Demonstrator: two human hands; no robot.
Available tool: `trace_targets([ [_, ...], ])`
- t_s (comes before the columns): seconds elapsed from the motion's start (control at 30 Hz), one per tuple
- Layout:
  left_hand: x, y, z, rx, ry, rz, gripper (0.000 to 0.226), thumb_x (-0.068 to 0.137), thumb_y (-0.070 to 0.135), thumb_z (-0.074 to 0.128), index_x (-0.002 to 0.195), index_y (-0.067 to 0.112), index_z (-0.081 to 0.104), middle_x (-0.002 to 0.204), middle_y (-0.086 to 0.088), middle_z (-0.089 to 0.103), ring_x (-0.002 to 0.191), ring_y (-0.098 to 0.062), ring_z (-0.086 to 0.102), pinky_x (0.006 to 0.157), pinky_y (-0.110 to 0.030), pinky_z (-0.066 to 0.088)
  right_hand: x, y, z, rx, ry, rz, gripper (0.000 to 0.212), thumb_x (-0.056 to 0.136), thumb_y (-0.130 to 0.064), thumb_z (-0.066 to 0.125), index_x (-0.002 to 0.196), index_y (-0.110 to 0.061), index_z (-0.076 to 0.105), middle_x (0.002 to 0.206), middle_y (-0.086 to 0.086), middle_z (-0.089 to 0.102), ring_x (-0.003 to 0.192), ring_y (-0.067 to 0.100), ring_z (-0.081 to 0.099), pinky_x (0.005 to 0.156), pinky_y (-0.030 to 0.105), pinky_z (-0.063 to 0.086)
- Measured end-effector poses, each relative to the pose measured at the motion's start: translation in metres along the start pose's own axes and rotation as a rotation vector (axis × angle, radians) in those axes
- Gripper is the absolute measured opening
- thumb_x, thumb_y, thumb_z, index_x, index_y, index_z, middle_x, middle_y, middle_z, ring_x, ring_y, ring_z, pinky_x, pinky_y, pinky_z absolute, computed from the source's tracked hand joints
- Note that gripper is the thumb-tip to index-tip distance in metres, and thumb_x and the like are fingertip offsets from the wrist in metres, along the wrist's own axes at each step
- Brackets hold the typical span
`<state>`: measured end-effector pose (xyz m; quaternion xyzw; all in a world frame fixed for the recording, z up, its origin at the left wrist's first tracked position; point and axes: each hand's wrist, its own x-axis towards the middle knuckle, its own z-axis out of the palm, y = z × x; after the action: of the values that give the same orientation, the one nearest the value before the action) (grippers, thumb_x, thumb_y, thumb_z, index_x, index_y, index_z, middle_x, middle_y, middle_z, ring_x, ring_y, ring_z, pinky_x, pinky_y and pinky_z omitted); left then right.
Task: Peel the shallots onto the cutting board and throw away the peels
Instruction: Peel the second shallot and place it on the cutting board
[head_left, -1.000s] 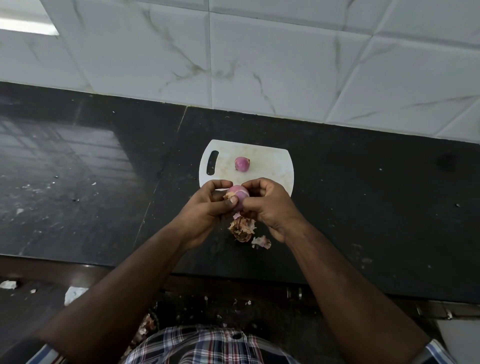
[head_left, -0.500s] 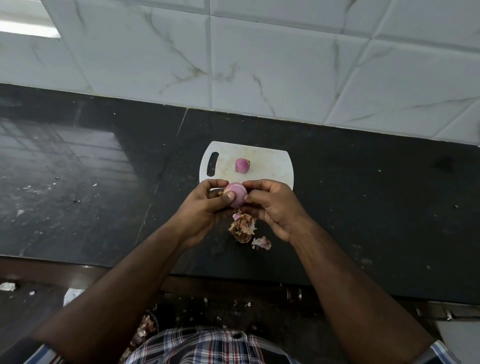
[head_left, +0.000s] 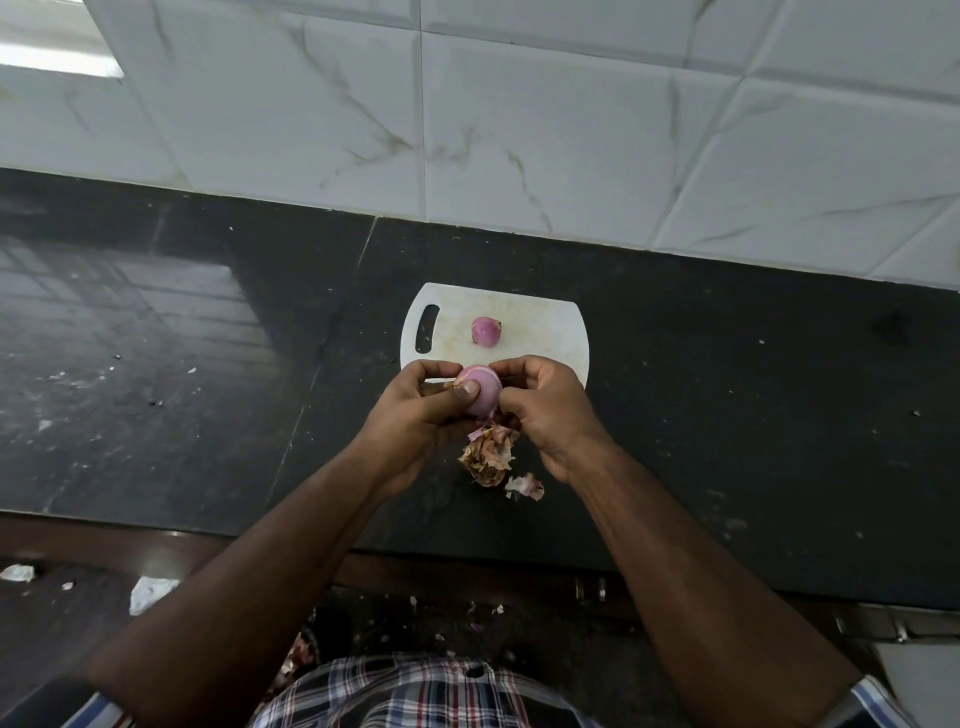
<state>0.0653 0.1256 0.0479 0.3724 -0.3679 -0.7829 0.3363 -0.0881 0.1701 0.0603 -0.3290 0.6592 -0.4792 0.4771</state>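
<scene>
A pink, mostly peeled shallot (head_left: 485, 391) is held between both hands just over the near edge of the white cutting board (head_left: 540, 325). My left hand (head_left: 415, 410) grips it with the thumb across its front. My right hand (head_left: 545, 410) pinches its right side with curled fingers. A second peeled shallot (head_left: 486, 331) lies on the board's middle. A heap of dry brown and pink peels (head_left: 488, 454) lies on the black counter right below the hands, with one loose peel (head_left: 525, 487) beside it.
The black stone counter (head_left: 753, 415) runs left and right, backed by a white marble-tiled wall (head_left: 519, 130). Its front edge is near my body. Peel scraps and white bits lie on the floor (head_left: 150, 592) below.
The shallot has been turned in my hands and shows more bare pink surface. Both hands stayed in place over the board's near edge.
</scene>
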Motion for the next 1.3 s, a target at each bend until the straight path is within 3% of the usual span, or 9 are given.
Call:
trace_targets([
  [0.13, 0.002, 0.002, 0.000, -0.061, 0.032, -0.030, 0.047, 0.090, 0.004, 0.067, 0.132, -0.001, 0.047, 0.105, -0.020, 0.069, 0.084, -0.025, 0.075, 0.072, -0.033, 0.062, -0.003, -0.001, -0.007, 0.210, -0.082, 0.033, 0.025, 0.088, 0.001, 0.068, 0.112, -0.004, 0.069, 0.106, 0.015, 0.074, 0.099, 0.027, 0.071, 0.087, 0.038, 0.060],
  [0.27, 0.003, 0.003, -0.002, -0.069, 0.015, -0.044, 0.044, 0.092, 0.006, 0.067, 0.132, 0.001, 0.049, 0.112, -0.022, 0.068, 0.091, -0.027, 0.075, 0.076, -0.033, 0.061, -0.004, 0.004, -0.009, 0.136, -0.112, -0.050, 0.034, 0.084, 0.001, 0.075, 0.117, -0.007, 0.070, 0.109, 0.011, 0.076, 0.103, 0.027, 0.073, 0.091, 0.041, 0.059],
  [0.4, 0.004, 0.004, -0.005, -0.084, 0.020, -0.051, 0.042, 0.092, 0.006, 0.066, 0.131, 0.001, 0.050, 0.119, -0.026, 0.067, 0.096, -0.032, 0.074, 0.080, -0.036, 0.062, -0.005, 0.006, -0.008, 0.033, 0.015, -0.097, 0.029, 0.085, -0.001, 0.074, 0.114, -0.007, 0.072, 0.102, 0.009, 0.076, 0.090, 0.026, 0.076, 0.086, 0.047, 0.061],
  [0.53, 0.005, 0.002, -0.004, -0.119, 0.040, -0.073, 0.041, 0.093, 0.006, 0.065, 0.131, 0.000, 0.051, 0.113, -0.024, 0.070, 0.095, -0.033, 0.073, 0.084, -0.041, 0.062, -0.008, 0.006, -0.001, -0.265, 0.192, -0.243, 0.025, 0.082, -0.014, 0.075, 0.106, -0.020, 0.073, 0.086, -0.007, 0.074, 0.075, 0.010, 0.074, 0.075, 0.038, 0.064],
  [0.7, 0.003, 0.006, -0.006, -0.133, -0.020, -0.125, 0.026, 0.097, 0.010, 0.057, 0.123, 0.004, 0.058, 0.113, -0.021, 0.070, 0.091, -0.029, 0.073, 0.084, -0.038, 0.061, -0.009, 0.004, -0.006, -0.415, 0.251, -0.345, 0.021, 0.084, -0.018, 0.074, 0.105, -0.019, 0.072, 0.085, -0.013, 0.069, 0.078, 0.000, 0.067, 0.070, 0.020, 0.057],
  [0.97, 0.000, 0.008, -0.009, -0.138, -0.110, -0.220, 0.028, 0.089, 0.018, 0.055, 0.115, 0.011, 0.063, 0.096, -0.016, 0.071, 0.074, -0.023, 0.068, 0.066, -0.029, 0.052, -0.001, 0.005, -0.007, -0.537, 0.273, -0.378, 0.013, 0.088, -0.018, 0.072, 0.101, -0.015, 0.074, 0.085, -0.010, 0.069, 0.078, 0.003, 0.064, 0.071, 0.019, 0.054],
  [1.07, -0.001, 0.009, -0.008, -0.175, -0.117, -0.232, 0.032, 0.088, 0.022, 0.051, 0.115, 0.012, 0.065, 0.096, -0.017, 0.070, 0.075, -0.024, 0.068, 0.064, -0.029, 0.051, 0.002, 0.007, -0.015, -0.567, 0.280, -0.337, 0.017, 0.090, -0.020, 0.072, 0.105, -0.012, 0.075, 0.095, -0.003, 0.074, 0.086, 0.009, 0.067, 0.079, 0.025, 0.056],
  [1.23, 0.003, 0.007, -0.014, -0.152, -0.056, -0.204, 0.032, 0.095, 0.022, 0.051, 0.120, 0.013, 0.069, 0.106, -0.016, 0.069, 0.089, -0.026, 0.063, 0.065, -0.028, 0.053, 0.001, 0.009, -0.024, -0.692, 0.037, -0.216, 0.031, 0.094, -0.019, 0.069, 0.125, -0.015, 0.070, 0.133, 0.001, 0.067, 0.118, 0.018, 0.064, 0.102, 0.030, 0.049],
  [1.3, 0.003, 0.006, -0.015, -0.116, -0.046, -0.190, 0.035, 0.096, 0.023, 0.054, 0.126, 0.012, 0.067, 0.107, -0.014, 0.069, 0.087, -0.024, 0.062, 0.066, -0.027, 0.053, -0.003, 0.004, -0.024, -0.612, 0.035, -0.244, 0.032, 0.093, -0.018, 0.069, 0.125, -0.018, 0.070, 0.135, -0.001, 0.065, 0.116, 0.015, 0.065, 0.103, 0.034, 0.051],
])
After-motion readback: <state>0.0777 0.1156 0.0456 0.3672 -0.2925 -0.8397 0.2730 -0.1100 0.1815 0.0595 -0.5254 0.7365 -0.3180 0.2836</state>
